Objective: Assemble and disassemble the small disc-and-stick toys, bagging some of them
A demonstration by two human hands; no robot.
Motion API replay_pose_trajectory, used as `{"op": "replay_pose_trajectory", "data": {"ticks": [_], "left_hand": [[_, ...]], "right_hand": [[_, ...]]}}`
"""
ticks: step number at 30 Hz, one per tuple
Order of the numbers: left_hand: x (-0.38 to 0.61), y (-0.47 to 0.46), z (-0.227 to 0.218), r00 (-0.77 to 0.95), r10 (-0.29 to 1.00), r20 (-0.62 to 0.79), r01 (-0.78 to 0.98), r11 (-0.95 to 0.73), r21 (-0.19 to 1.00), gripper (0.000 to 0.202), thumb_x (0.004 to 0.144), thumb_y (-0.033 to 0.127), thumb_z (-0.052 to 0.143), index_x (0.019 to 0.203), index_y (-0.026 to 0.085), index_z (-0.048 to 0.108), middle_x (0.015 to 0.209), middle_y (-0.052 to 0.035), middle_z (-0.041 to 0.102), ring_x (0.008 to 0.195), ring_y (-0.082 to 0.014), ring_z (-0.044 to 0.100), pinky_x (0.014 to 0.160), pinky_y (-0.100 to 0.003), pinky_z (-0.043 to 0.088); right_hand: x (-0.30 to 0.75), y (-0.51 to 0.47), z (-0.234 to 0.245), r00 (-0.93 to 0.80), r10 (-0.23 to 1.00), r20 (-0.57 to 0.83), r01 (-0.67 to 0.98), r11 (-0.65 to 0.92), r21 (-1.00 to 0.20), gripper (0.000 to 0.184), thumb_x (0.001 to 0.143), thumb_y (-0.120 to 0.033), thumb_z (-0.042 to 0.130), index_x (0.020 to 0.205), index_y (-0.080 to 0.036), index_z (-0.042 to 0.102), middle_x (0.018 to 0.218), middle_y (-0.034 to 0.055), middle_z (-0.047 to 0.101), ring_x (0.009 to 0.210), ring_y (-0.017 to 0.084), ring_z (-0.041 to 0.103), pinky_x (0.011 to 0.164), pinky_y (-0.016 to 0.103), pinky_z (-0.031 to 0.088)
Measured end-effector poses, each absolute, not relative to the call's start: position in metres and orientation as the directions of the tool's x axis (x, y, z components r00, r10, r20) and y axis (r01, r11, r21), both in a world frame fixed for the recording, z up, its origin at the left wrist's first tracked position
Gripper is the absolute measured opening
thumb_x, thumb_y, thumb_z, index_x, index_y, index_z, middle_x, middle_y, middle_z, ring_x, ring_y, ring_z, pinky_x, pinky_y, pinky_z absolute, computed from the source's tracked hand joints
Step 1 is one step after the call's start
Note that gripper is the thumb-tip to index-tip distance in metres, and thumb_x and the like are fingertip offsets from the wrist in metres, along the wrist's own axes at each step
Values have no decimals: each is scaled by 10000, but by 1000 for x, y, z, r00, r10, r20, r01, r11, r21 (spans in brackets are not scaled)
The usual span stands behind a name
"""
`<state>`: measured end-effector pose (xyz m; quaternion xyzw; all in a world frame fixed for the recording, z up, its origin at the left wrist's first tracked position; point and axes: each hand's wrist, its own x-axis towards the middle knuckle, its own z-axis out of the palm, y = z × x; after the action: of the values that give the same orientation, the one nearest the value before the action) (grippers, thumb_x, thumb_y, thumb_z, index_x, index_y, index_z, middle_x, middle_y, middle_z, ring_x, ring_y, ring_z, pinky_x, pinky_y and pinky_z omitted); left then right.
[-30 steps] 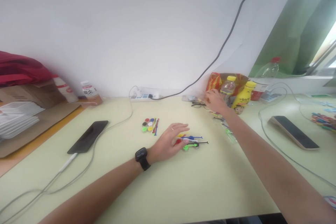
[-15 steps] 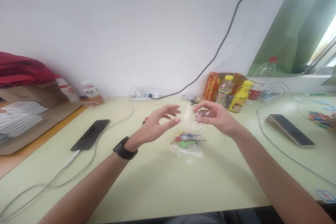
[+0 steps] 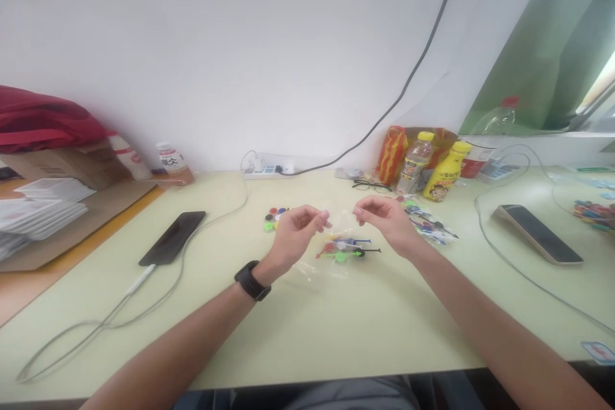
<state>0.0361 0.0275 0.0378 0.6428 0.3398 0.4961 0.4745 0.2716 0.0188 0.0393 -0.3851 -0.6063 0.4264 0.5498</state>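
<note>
Both hands hover above the table (image 3: 336,333); left hand (image 3: 293,230) and right hand (image 3: 384,221) are curled, each pinching the top edge of the clear bag (image 3: 342,225) between thumb and forefinger; the coloured stick pieces (image 3: 346,248) lie at six o'clock of its mouth, seemingly not bagged yet.

Both forearms stretched forward, left hand (image 3: 294,230) and right hand (image 3: 384,221) raised, near each other; fingertips pinched together

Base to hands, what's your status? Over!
Left hand and right hand both pinching clear plastic bag above table. Coloured pieces lying beneath. Filled bags beside right hand.
</note>
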Motion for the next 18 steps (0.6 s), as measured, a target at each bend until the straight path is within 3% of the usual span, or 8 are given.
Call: {"op": "replay_pose_trajectory", "data": {"ticks": [5,10,13,18], "left_hand": [[32,28,40,259,913,316,-47,-315,948,333,929,462,726,796,157,708,833,-82,760,747,-159,645,707,-283,496],[29,28,45,329,902,279,-54,-277,959,315,909,457,749,1071,187,723,876,-69,759,766,-171,657,696,-290,503],[28,30,46,338,903,267,-27,-274,961,306,885,449,778,998,166,754,858,-86,767,755,-179,671,693,-297,513],[27,32,46,331,901,280,-43,-282,959,273,838,415,829,937,165,779,884,-92,783,751,-176,680,704,-296,528]], "right_hand": [[276,19,42,-15,940,341,-120,337,-934,253,831,-437,824,840,-208,715,804,22,675,745,162,611,741,331,523],[275,16,43,-158,949,275,-151,252,-956,272,881,-459,775,864,-205,679,845,37,699,734,161,622,734,334,522],[268,11,42,-167,951,260,-135,239,-962,290,887,-482,763,881,-208,668,839,35,703,731,158,626,726,321,521],[252,2,41,-306,939,159,-68,145,-987,408,808,-483,835,1076,-204,705,911,54,735,827,196,685,772,341,548]]}}
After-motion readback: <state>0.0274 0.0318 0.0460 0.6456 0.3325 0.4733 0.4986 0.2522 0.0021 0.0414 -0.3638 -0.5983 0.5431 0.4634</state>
